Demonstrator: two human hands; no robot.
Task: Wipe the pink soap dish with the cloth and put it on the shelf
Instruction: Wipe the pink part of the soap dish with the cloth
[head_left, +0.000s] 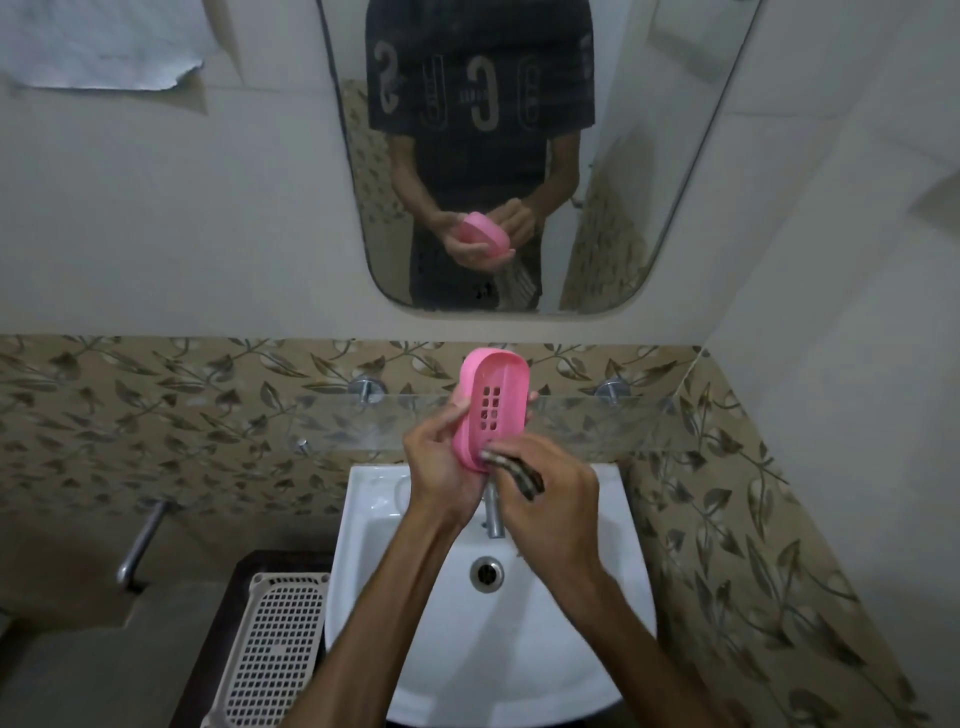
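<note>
I stand at a bathroom wall with a band of leaf-patterned tiles running across it. Above hangs a rounded mirror, which reflects my dark printed shirt and both hands holding something pink. Below me is a white washbasin with a round metal drain and a metal tap partly hidden by my hands. A clear glass shelf is fixed to the tiles just above the basin, on metal pegs. To the left of the basin stands a cream perforated plastic basket, and a metal pipe juts from the wall beyond it.

My left hand grips the pink soap dish by its lower left edge, holding it upright over the basin, in front of the shelf, with its slotted inside facing me. My right hand pinches a dark striped cloth, bunched in its fingers, against the dish's lower right rim.
</note>
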